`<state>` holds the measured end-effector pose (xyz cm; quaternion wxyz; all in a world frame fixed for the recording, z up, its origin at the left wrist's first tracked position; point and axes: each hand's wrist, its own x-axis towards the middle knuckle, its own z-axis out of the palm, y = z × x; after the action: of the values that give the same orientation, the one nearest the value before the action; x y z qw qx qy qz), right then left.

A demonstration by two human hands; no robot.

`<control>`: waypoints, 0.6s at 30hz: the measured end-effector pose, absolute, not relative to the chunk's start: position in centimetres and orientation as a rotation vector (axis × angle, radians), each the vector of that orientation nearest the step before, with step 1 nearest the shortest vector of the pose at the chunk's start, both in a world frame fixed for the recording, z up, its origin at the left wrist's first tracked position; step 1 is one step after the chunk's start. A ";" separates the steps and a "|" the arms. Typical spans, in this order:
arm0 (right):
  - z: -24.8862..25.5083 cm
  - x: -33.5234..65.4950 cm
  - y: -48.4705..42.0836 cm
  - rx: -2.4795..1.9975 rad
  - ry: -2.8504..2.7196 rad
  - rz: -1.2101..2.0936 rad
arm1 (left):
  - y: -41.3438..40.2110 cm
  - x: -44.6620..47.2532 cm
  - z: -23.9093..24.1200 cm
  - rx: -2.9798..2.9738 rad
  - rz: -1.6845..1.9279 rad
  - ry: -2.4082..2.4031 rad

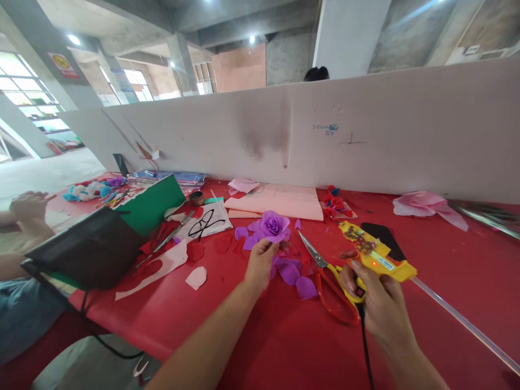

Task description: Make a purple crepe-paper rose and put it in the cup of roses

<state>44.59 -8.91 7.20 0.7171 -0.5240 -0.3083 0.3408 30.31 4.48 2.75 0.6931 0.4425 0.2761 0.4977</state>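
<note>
Purple flower [274, 226] is pinched by left hand [262, 262], glue gun [388, 262] with stick [463, 319] by right [384, 298].

Between eight and nine o'clock, the left edge is cutting off a co-worker [28, 319]; at one o'clock, the partition [195, 130] is hiding all but the top of a person's head [317, 75]. The left hand [262, 264] is covering the underside of the purple flower [274, 226]. Towards four o'clock, the yellow glue gun [376, 252] is partly hiding a flat black thing [388, 238]. At ten o'clock, a sign's lettering [70, 75] is looking too small to read.
</note>
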 end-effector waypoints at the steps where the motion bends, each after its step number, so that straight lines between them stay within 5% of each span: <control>1: 7.2 44.5 -8.9 -1.164 -0.679 0.749 | 4.4 30.3 2.8 0.976 1.101 0.617; 8: 6.4 43.9 -9.4 -1.301 -0.909 0.726 | 3.9 30.1 4.0 0.860 1.048 0.608; 18: 4.6 42.8 -9.1 -1.504 -1.295 0.277 | 3.2 30.3 4.2 0.777 1.015 0.691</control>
<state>42.78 -9.07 4.63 0.5386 -0.6325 -0.5444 0.1163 30.31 3.20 4.22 0.7475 0.3554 0.3158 0.4639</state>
